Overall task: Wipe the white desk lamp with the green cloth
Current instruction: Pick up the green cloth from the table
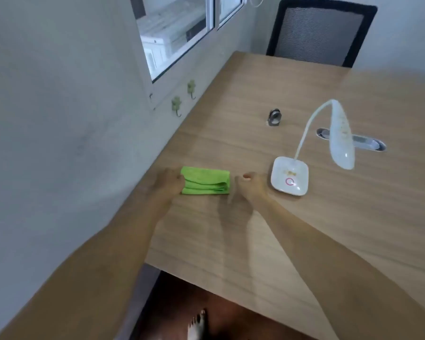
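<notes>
Items I log on the wooden table (304, 217): green cloth (205, 180), folded, near the wall edge; my left hand (168, 184) pinches its left end. My right hand (250, 186) hovers just right of it, loosely curled, holding nothing. White desk lamp (290, 176) stands just beyond, untouched.

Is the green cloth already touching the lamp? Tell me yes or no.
No: the green cloth lies folded on the table, apart from the white desk lamp, with the right hand between them.

Wooden desk (304, 217); window (182, 33) (mesh chair (322, 30))
</notes>
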Tool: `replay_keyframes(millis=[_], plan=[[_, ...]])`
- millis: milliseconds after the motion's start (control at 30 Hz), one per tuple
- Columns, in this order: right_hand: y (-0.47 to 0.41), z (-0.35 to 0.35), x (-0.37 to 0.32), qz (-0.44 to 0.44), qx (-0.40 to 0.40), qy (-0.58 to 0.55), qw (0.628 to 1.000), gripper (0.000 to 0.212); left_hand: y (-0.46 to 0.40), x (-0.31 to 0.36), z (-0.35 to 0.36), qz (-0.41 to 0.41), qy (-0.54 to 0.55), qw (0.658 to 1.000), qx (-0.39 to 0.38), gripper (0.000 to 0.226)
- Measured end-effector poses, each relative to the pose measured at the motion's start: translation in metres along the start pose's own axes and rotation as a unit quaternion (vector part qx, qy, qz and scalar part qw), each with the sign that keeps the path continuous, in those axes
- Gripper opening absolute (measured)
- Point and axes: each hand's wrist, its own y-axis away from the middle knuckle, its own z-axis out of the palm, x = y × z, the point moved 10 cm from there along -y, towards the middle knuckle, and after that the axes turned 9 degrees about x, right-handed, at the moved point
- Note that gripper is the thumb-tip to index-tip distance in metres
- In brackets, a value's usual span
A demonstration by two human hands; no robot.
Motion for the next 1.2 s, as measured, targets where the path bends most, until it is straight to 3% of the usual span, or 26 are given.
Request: replay_keyframes(millis=[67,233,433,533,667,767,833,1000,1167,1200], plan=[[-0.005,0.011,0.003,0.045,0.002,-0.008,0.999,0.033,-0.002,-0.009,0.004,-0.042,0.047,0.998,-0.016,0.045],[-0.014,0.038,0.012,0.11,-0.02,-0.011,0.994,0.053,-0.01,-0.01,0.017,-0.074,0.11,0.991,-0.035,0.044],[-0.019,0.048,0.02,0.15,-0.034,-0.067,0.986,0.026,-0.013,-0.016,0.028,-0.134,0.196,0.97,-0.056,0.039],[-0.015,0.051,0.022,0.183,-0.066,-0.139,0.971,0.037,-0.014,-0.021,0.034,-0.174,0.256,0.948,-0.076,0.048],[-0.008,0.036,0.03,0.224,-0.072,-0.202,0.951,0.027,0.002,-0.007,0.039,-0.206,0.297,0.922,-0.142,0.009],[0.001,0.021,0.033,0.232,-0.09,-0.23,0.941,0.017,0.011,0.005,0.048,-0.221,0.309,0.905,-0.192,0.014],[0.003,0.007,0.036,0.234,-0.094,-0.261,0.932,0.006,0.02,0.018,0.055,-0.224,0.309,0.894,-0.237,0.012],[0.006,-0.027,0.05,0.251,-0.095,-0.35,0.898,0.012,0.038,0.061,0.075,-0.174,0.301,0.885,-0.309,0.016],[-0.001,-0.066,0.071,0.238,-0.038,-0.361,0.901,0.029,0.068,0.095,0.1,-0.128,0.241,0.884,-0.378,0.007],[-0.002,-0.07,0.075,0.239,-0.033,-0.374,0.896,0.024,0.075,0.099,0.104,-0.121,0.222,0.883,-0.395,0.005]])
